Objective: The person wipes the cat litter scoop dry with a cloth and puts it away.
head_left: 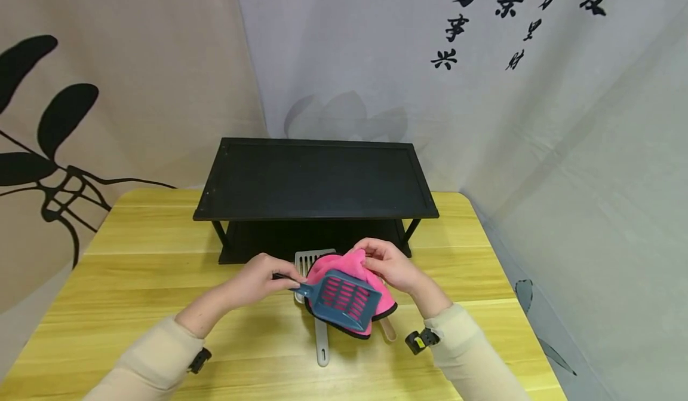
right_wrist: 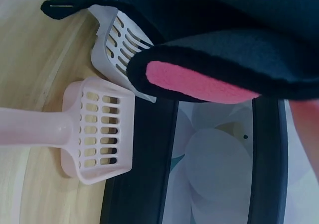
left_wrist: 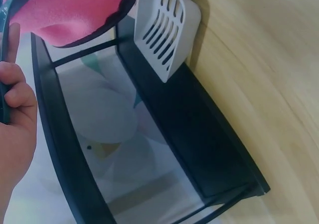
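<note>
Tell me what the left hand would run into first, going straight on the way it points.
Beyond the blue scoop it grips, the left hand would probably meet the pink cloth that the right hand holds; depth is unclear, so it might pass just above it.

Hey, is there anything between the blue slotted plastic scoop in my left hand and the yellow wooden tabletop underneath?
Yes: the pink cloth with black edging, held in your right hand, is directly beneath the blue scoop. Lower down, a light grey slotted plastic scoop runs under the cloth.
</note>
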Demonstrator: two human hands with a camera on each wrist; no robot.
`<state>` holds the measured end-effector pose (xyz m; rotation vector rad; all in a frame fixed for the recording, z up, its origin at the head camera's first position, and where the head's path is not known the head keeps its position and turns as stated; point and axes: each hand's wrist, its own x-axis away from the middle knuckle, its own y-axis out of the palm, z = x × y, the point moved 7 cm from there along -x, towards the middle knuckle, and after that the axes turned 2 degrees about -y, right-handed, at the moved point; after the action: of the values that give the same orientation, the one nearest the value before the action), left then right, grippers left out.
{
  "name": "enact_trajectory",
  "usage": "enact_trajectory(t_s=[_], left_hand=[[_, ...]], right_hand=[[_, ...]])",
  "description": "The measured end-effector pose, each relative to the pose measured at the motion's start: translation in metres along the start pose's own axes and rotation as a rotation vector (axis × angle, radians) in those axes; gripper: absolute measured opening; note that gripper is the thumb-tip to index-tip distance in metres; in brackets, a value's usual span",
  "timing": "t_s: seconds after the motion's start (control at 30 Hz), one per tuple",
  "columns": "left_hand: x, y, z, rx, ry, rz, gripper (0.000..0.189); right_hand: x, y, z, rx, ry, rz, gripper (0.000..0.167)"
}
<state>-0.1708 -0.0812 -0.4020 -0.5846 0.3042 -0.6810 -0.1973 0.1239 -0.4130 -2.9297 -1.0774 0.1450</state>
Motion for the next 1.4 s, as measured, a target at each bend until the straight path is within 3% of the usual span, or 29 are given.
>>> enact_trajectory(t_s=[0.13,0.3,0.6,0.93,1.1,1.4], left_hand=[[0.002,-0.002,-0.003,-0.008,-0.011,0.017,0.010],[0.005,-0.003,-0.007,-0.016,-0.047,0.020,0.010],[0.015,-0.016,-0.021,-0.014,-0.133,0.082,0.010],[0.030,-0.052,-0.034,-0.014,-0.275,0.262,0.015],[0.035,-0.067,-0.032,0.000,-0.290,0.317,0.019],[0.033,-0.086,-0.029,0.100,-0.334,0.403,0.024]], right_hand=[[0.003,-0.003,0.000,-0.009,-0.055,-0.028,0.017],[0.007,-0.006,0.000,-0.024,-0.097,-0.069,0.032],[0.018,-0.016,-0.003,-0.095,-0.136,-0.060,0.029],[0.032,-0.041,-0.007,-0.164,-0.138,0.034,0.031],[0.039,-0.050,-0.009,-0.158,-0.120,0.063,0.028],[0.051,-0.058,-0.009,-0.172,-0.132,0.090,0.039]])
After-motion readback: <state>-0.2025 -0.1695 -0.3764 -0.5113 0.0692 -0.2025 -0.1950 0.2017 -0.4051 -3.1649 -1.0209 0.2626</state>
